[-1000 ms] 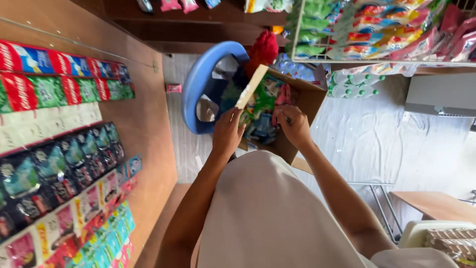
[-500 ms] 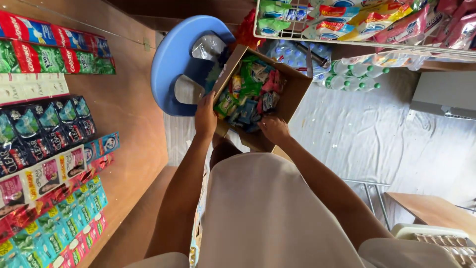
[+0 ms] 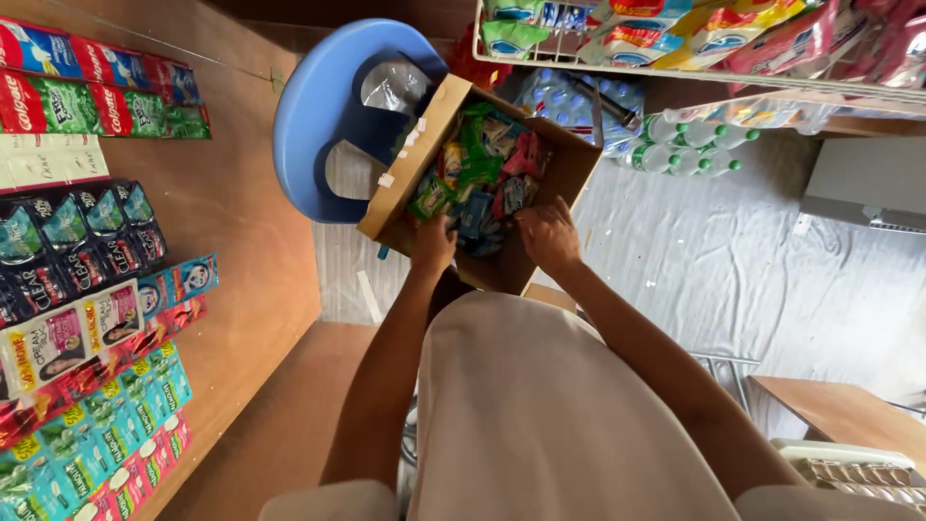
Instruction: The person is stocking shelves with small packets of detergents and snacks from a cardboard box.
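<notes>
Both hands reach into the open brown cardboard box (image 3: 540, 193) of colourful sachets (image 3: 477, 169): left hand (image 3: 434, 243) at 7 o'clock, right hand (image 3: 548, 234) at 5. Whether either grip is pinching a sachet I cannot tell; lifting one strip at a time looks best.

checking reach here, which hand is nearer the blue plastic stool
Left. The left hand is at the cardboard box's near edge, on the side beside the blue plastic stool. The right hand is farther across the box, away from it.

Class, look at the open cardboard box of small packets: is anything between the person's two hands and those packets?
Nothing visible. The flaps of the cardboard box are folded open, and both the left hand and the right hand are already at the near edge, reaching onto the sachets inside.
</notes>
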